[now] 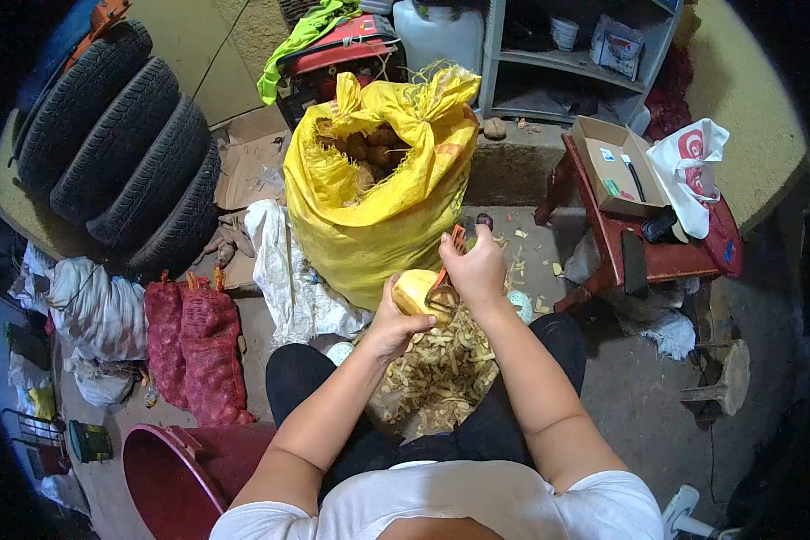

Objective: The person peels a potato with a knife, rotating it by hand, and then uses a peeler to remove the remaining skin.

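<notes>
Two hands meet over my lap: my left hand [389, 322] is wrapped around a half-peeled potato [414, 290], and my right hand [477, 268] is clenched on a peeler [457, 241], its blade end against the potato's pale flesh. The potato sits just above a pile of peelings [441, 369] heaped between my knees.

Directly ahead, almost touching my hands, stands a big yellow sack [382, 193] with its mouth open on more potatoes. It blocks the way forward. A white cloth [283, 270] lies crumpled at its left side, and two red mesh bags [193, 346] lie beyond that. Four tyres [117, 148] are stacked against the wall on the far left. A red tub [166, 472] sits low by my left elbow.

To my right is a red low table [666, 256] carrying a cardboard box [616, 162], a white plastic bag [693, 166] and some dark objects – I cannot make them out. Behind the sack I see grey shelves [576, 58] and what looks like a red generator [333, 58].

The floor [639, 396] is bare concrete, littered with scraps – the widest open patch is at my right, between my knee and the table.
</notes>
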`<state>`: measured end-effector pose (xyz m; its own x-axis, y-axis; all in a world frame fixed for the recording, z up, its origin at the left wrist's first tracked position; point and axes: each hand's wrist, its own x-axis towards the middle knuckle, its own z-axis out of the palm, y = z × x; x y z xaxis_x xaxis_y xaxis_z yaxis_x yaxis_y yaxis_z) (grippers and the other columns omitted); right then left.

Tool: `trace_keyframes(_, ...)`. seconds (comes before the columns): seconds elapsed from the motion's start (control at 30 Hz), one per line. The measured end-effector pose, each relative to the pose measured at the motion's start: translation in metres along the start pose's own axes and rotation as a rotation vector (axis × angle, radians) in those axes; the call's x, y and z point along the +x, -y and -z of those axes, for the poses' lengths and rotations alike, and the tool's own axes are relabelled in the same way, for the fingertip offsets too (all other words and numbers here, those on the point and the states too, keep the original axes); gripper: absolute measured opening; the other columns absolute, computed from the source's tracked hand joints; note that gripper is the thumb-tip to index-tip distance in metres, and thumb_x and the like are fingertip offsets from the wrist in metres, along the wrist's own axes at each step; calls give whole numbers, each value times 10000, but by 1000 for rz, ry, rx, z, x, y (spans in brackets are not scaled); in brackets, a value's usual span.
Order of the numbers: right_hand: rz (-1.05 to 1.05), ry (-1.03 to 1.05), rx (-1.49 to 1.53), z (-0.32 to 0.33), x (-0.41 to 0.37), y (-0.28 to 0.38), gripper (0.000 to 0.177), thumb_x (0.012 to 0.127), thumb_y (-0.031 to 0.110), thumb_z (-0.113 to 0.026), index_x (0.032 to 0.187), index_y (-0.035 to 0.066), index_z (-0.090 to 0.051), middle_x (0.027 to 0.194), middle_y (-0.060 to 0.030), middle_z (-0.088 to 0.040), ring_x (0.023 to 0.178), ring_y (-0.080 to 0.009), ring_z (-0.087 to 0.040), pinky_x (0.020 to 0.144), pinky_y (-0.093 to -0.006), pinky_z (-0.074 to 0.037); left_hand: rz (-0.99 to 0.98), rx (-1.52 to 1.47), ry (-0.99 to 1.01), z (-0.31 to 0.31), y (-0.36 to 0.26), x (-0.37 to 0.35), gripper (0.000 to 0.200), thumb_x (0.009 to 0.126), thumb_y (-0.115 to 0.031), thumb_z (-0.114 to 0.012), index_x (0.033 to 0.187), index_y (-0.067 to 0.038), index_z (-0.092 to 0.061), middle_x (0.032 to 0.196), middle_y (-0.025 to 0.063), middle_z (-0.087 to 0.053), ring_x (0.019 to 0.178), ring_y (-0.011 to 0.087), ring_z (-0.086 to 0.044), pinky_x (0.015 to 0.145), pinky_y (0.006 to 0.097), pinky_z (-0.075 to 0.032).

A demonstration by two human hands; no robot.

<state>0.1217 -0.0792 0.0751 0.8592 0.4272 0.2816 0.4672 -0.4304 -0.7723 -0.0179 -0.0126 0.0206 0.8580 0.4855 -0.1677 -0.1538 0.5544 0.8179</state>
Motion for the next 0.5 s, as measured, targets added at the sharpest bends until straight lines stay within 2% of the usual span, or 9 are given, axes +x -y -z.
trace_keyframes(0.07, -10, -16, -1, -5, 3, -8, 463, 727, 346, -662, 952, -45, -558, 772, -249, -630, 757, -399, -628, 675, -439, -502, -22, 24, 36, 1, 1, 0, 877, 595, 94, -714, 1305, -38, -217, 1174, 109, -458, 1075, 215, -508, 893, 351, -473)
trace_keyframes(0.13, -38, -141, -60, -7, 14, -17, 464, 729, 349, -658, 960, -42, -561, 803, -255, -630, 764, -395, -629, 691, -443, -501, 8, -4, 31, -2, 2, -5, 869, 598, 98, -710, 1304, -43, -222, 1170, 110, -463, 1066, 216, -515, 882, 352, -481)
trace_keyframes(0.2, -83, -118, -50, -6, 19, -23, 479, 735, 354, -652, 983, -45, -559, 829, -261, -629, 777, -396, -626, 706, -444, -498, 39, -31, 28, -5, 0, -9, 862, 602, 101, -705, 1303, -48, -227, 1167, 111, -467, 1056, 218, -523, 871, 354, -489)
trace_keyframes(0.27, -122, -168, -17, -5, 23, -30, 475, 743, 352, -647, 987, -47, -565, 820, -258, -629, 763, -394, -624, 700, -427, -494, 83, -22, -4, -7, -4, -9, 849, 611, 105, -697, 1302, -72, -238, 1160, 110, -478, 1039, 226, -538, 839, 370, -510)
trace_keyframes(0.33, -109, -203, 115, 4, 26, -32, 488, 753, 371, -649, 972, -58, -569, 818, -236, -641, 789, -353, -638, 715, -404, -484, 81, 9, -4, 7, -4, -3, 831, 624, 100, -693, 1303, -96, -256, 1166, 113, -483, 1031, 245, -549, 810, 394, -527)
trace_keyframes(0.4, -226, 70, 498, 4, 40, -55, 515, 768, 389, -644, 968, -81, -570, 832, -224, -651, 822, -302, -644, 739, -383, -471, 86, -139, 7, 17, -4, 0, 800, 648, 105, -675, 1303, -101, -266, 1168, 116, -489, 1057, 269, -541, 826, 439, -518)
trace_keyframes(0.43, -274, 229, 440, 2, 45, -62, 646, 782, 434, -638, 1091, -123, -526, 989, -267, -621, 971, -292, -607, 833, -366, -458, 100, -237, -9, 21, -6, 1, 713, 704, 85, -633, 1299, -99, -286, 1203, 133, -485, 1098, 300, -524, 870, 481, -489)
trace_keyframes(0.47, -265, 236, 441, -2, 43, -68, 646, 782, 434, -638, 1091, -123, -526, 989, -267, -621, 971, -292, -607, 833, -366, -458, 90, -239, -13, 25, -8, 3, 713, 704, 85, -633, 1299, -99, -286, 1203, 133, -485, 1098, 300, -524, 870, 481, -489)
trace_keyframes(0.5, -244, 380, 385, 6, 33, -54, 709, 785, 450, -636, 1152, -135, -479, 1071, -288, -576, 1032, -307, -575, 876, -367, -440, 81, -352, -63, 27, -12, 5, 663, 739, 49, -611, 1300, -96, -289, 1225, 141, -477, 1118, 309, -511, 892, 495, -472)
